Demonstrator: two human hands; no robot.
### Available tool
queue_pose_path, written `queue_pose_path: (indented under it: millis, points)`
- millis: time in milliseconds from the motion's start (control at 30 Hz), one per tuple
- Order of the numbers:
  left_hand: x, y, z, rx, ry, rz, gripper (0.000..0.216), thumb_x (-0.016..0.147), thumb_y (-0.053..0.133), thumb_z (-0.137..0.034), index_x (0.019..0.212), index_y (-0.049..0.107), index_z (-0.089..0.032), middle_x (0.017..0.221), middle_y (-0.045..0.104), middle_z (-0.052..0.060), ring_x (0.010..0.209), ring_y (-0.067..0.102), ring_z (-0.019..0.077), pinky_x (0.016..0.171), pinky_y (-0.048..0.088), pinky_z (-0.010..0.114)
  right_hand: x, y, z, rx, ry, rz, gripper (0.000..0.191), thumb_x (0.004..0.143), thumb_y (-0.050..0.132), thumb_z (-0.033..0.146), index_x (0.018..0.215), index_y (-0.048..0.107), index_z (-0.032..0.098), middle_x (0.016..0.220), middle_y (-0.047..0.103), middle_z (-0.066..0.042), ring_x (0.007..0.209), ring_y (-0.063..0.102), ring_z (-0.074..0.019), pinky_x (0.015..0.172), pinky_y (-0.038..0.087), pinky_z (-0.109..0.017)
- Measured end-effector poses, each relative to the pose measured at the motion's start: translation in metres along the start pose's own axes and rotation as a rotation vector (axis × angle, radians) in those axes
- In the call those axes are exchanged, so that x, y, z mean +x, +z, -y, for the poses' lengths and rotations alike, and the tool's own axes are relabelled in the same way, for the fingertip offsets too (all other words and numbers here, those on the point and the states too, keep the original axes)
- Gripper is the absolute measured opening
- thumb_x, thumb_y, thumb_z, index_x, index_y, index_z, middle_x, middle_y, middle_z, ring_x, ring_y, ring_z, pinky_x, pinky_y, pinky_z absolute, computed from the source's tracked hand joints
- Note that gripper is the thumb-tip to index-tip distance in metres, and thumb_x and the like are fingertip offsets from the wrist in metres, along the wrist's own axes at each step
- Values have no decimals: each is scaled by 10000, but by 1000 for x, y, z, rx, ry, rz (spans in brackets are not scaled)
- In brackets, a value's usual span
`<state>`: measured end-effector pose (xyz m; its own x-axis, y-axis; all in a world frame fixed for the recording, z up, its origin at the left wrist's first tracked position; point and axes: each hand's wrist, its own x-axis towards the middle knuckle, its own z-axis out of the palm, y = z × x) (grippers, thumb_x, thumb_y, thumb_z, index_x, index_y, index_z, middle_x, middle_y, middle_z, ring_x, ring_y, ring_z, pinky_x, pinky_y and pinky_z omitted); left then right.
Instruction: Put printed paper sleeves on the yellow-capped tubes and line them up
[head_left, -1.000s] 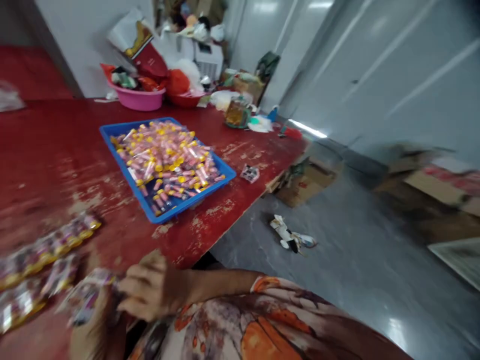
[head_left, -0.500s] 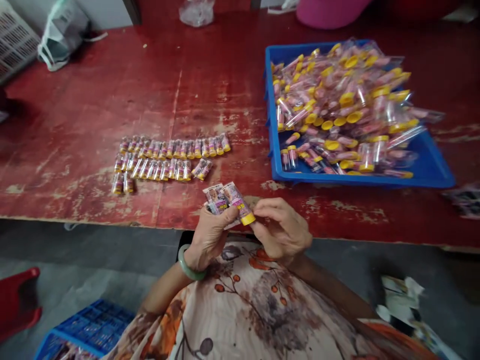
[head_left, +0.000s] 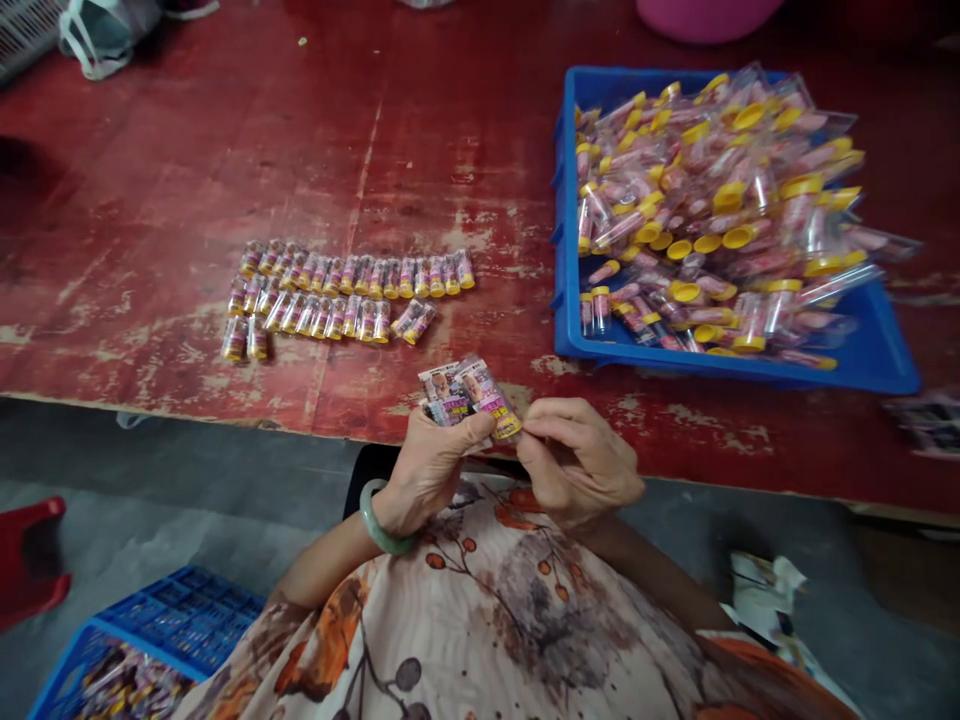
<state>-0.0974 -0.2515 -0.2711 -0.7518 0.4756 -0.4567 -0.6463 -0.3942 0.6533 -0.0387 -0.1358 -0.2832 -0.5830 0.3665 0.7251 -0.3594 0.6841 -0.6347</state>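
My left hand [head_left: 431,465], with a green bangle on its wrist, is closed round a small stack of printed labels [head_left: 444,392] and a labelled tube with a yellow cap [head_left: 491,399]. My right hand [head_left: 577,460] pinches the capped end of that same tube. Both hands hover at the near edge of the worn red table [head_left: 187,150]. Rows of labelled yellow-capped tubes [head_left: 337,290] lie on the table just beyond my left hand. A blue tray [head_left: 870,350] heaped with several more tubes sits to the right.
A blue crate [head_left: 150,645] with packets stands on the floor at lower left, beside a red stool [head_left: 30,555]. A pink basin [head_left: 705,15] and a plastic bag [head_left: 105,30] sit at the table's far side. Paper scraps [head_left: 765,590] lie on the floor at right.
The view swung from the room at right back down to the table. My hands now hold the tube and labels slightly closer to the table edge; the right fingers have shifted onto the cap.
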Motion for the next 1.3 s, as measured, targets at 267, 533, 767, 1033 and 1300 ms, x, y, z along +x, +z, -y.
queue_pose_path:
  millis: [267,533,767,1033,1300]
  points:
    - [0,0,3,-23,10,-10,367,512,916,-305,754,689,-148,724,684,4,628,606,118,639,490,249,-1,2,0,-39,1,-11,136,808,613,78,829,625,212,773,642,-8,637,621,-131,545,519,-249]
    - [-1,0,3,-16,10,-14,382,506,917,-316,754,681,-147,714,678,5,622,598,118,630,477,248,0,5,2,-20,5,-33,145,806,608,65,827,637,206,765,640,-10,633,616,-129,542,507,-251]
    - [0,-2,4,-17,14,-10,378,521,912,-317,770,692,-136,725,685,13,629,606,121,636,488,248,-1,6,2,-11,5,-24,152,789,629,56,831,640,201,764,643,-7,623,611,-126,531,487,-237]
    - [1,-19,-6,-17,12,-72,370,543,900,-311,791,702,-121,745,697,27,645,624,122,697,509,263,-3,3,-2,53,9,179,174,781,685,60,890,650,191,820,655,-24,691,636,-149,616,527,-259]
    - [12,-140,-83,627,310,-469,403,595,818,-456,770,674,-123,686,633,26,600,543,126,573,444,250,-20,2,-25,70,13,373,107,823,707,141,888,662,214,827,667,-5,682,646,-151,641,541,-269]
